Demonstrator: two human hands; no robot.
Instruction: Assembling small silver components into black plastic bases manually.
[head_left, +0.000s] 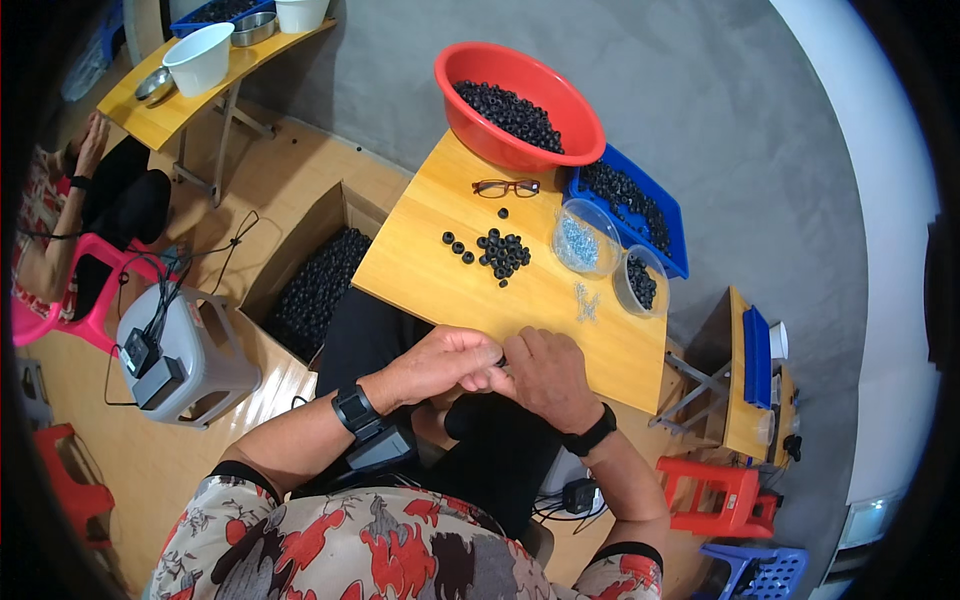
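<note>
My left hand [435,364] and my right hand [552,380] meet in front of the table's near edge, fingers closed and pressed together. A small black part [501,362] shows between the fingertips, pinched by my left hand; most of it is hidden. Whatever my right fingers grip is covered by the hand. Beyond them on the yellow table [420,275] lies a loose pile of black ring-shaped parts [505,254], with several strays at its left. Small silvery metal pieces [586,301] lie to the right of the pile.
A red basin [588,130] and a blue tray [682,250], both with black parts, stand at the far side. Two clear tubs [612,262] sit at the right; glasses [507,188] lie behind the pile. Left are a cardboard box [262,290] and a grey stool [235,365]. Another person sits far left.
</note>
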